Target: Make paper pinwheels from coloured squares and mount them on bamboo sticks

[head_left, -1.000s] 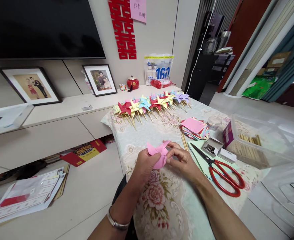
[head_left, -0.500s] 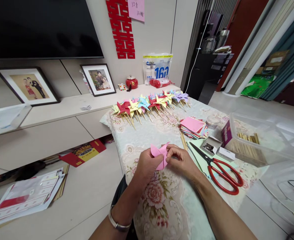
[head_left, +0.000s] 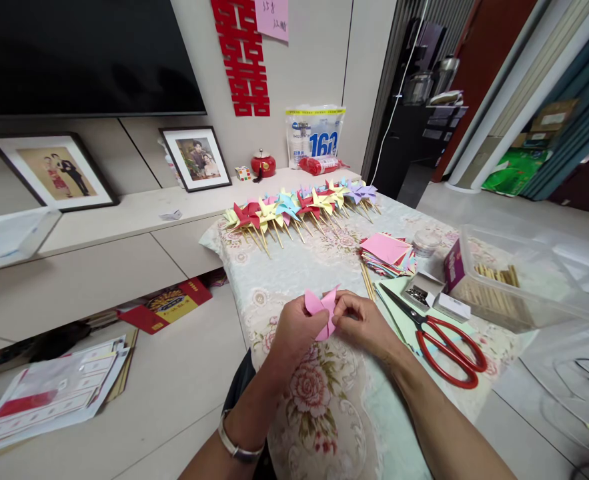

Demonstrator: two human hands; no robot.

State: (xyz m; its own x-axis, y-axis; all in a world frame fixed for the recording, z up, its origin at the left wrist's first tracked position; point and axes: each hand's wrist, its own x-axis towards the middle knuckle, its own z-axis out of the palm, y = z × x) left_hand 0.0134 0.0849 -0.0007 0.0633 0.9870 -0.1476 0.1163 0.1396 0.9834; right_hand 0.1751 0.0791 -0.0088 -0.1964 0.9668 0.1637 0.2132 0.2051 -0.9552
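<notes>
head camera, and it's the left hand (head_left: 300, 325) gripping folded pink paper (head_left: 316, 305), thumb pressed on its front, while the right hand (head_left: 360, 323) pinches its right side! all above the near tabletop (head_left: 319, 260), red-handled scissors (head_left: 422, 319) to the right, pinwheels (head_left: 307, 202) lined up beyond.

Ahead of the hands (head_left: 297, 328), open passage runs across the table (head_left: 294, 270) between its left edge and the paper stack (head_left: 387, 250); pinwheels (head_left: 287, 203) bar the far side; sticks (head_left: 367, 280), scissors (head_left: 423, 323), a small open box (head_left: 430, 283) and a plastic bin (head_left: 494, 312) obstruct the right.
</notes>
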